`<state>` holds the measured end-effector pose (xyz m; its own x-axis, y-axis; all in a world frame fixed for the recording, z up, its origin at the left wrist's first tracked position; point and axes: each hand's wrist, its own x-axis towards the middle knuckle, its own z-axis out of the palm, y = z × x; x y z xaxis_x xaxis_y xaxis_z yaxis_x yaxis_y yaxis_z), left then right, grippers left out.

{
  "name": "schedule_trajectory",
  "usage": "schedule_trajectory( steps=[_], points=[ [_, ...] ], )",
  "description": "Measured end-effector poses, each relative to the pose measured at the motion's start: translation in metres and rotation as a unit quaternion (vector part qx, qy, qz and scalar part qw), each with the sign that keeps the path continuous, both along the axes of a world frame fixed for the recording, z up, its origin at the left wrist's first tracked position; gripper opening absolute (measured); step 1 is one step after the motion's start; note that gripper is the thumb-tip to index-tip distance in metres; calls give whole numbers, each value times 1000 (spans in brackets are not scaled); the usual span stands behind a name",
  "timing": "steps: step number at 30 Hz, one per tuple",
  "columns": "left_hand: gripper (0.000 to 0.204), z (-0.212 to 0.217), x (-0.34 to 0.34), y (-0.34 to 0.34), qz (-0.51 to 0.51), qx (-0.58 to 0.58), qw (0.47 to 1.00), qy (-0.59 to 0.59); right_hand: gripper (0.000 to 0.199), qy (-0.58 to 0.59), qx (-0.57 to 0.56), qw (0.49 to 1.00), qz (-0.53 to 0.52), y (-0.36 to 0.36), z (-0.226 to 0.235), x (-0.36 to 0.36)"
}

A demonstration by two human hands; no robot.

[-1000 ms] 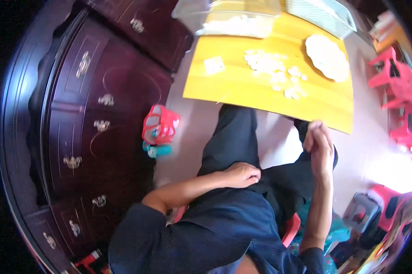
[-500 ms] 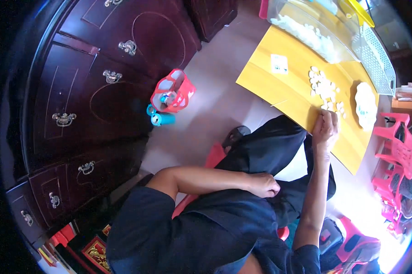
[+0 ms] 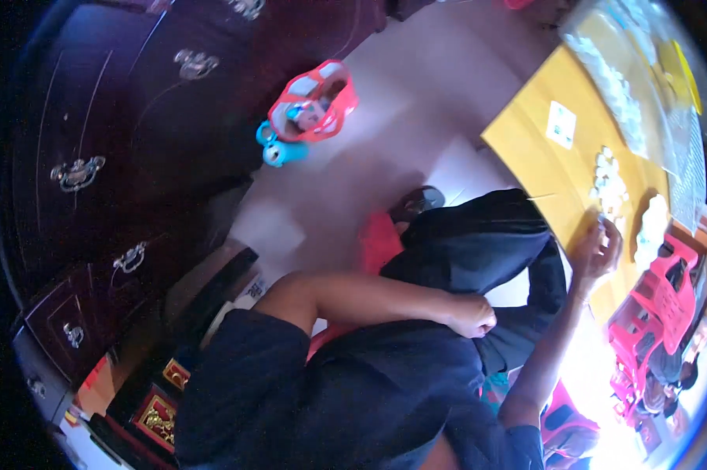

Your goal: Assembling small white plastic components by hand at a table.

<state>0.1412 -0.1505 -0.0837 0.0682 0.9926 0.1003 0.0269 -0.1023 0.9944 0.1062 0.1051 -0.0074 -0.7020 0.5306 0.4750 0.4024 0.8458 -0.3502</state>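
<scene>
My right hand (image 3: 598, 254) is over the near part of the yellow tabletop (image 3: 526, 133), its fingers bent and their tips at the near end of a loose group of small white pieces (image 3: 609, 182). Whatever is between those fingertips is too small to make out. My left hand (image 3: 472, 316) rests in my lap, curled into a fist with its inside hidden. A white card-like square (image 3: 560, 124) with dark marks lies farther back on the table. Right of the loose pieces lies a scallop-edged white dish (image 3: 651, 229). A thin stick (image 3: 543, 197) pokes over the left table edge.
Along the table's far side stands a clear bin (image 3: 616, 90) with many white pieces, by a pale perforated basket (image 3: 688, 176). A red-and-white bag (image 3: 316, 102) and turquoise bottle (image 3: 283, 153) are on the floor. Dark cabinets (image 3: 103, 117) line the left; pink chairs (image 3: 667, 294) stand right.
The whole view has turned, so the table and bin sit farther right. My right hand stays by the white pieces, its fingers slightly less tightly curled. My left fist remains in my lap.
</scene>
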Motion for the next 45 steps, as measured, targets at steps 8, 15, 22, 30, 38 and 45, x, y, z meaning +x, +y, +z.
schedule_trajectory(
  steps=[8,15,22,30,38,45],
  points=[
    [15,-12,10,13,30,-8,998,49,30,-17,70,997,-5,9,-3,-17],
    [16,0,-10,1,46,-14,999,7,27,-57,91,992,72,8,-3,-34],
    [18,64,-121,-75,137,25,974,-178,26,-80,67,991,83,14,-5,-31],
    [24,-67,-181,-223,551,-259,736,-296,26,-65,79,991,90,-1,2,-33],
    [60,-170,-243,-265,705,-313,480,-418,25,28,122,988,87,-5,11,-28],
    [35,-250,-272,-260,720,-123,367,-576,26,117,20,987,106,-23,31,-25]
  ],
)
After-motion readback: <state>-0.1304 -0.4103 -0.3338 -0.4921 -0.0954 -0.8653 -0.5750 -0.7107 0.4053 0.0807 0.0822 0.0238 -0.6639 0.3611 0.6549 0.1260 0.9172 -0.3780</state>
